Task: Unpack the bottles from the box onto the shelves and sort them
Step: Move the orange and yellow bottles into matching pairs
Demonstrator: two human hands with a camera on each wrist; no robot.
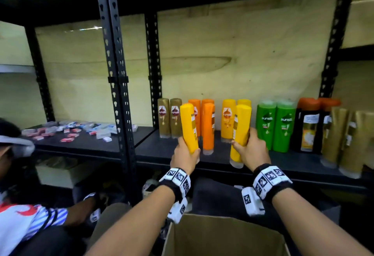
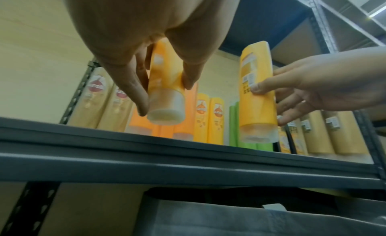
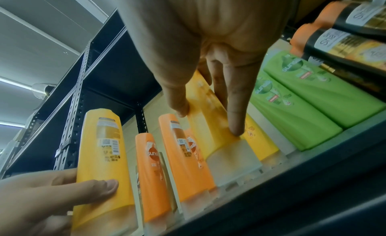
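My left hand (image 1: 185,155) grips a yellow bottle (image 1: 189,127) near its cap end, tilted, just above the front of the black shelf (image 1: 218,157). My right hand (image 1: 250,149) grips a second yellow bottle (image 1: 240,134), cap down, in front of two standing yellow bottles (image 1: 228,120). In the left wrist view the left-hand bottle (image 2: 167,84) hangs above the shelf edge, and the right-hand bottle (image 2: 258,94) is held beside it. In the right wrist view my fingers (image 3: 235,107) wrap the right-hand bottle (image 3: 208,107). The cardboard box (image 1: 222,237) is open below my forearms.
Along the shelf stand gold bottles (image 1: 170,117), orange bottles (image 1: 208,126), green bottles (image 1: 275,124), black bottles with orange caps (image 1: 308,126) and gold bottles at far right (image 1: 342,138). Small packets (image 1: 66,130) litter the left shelf. Another person (image 1: 24,205) crouches at the left.
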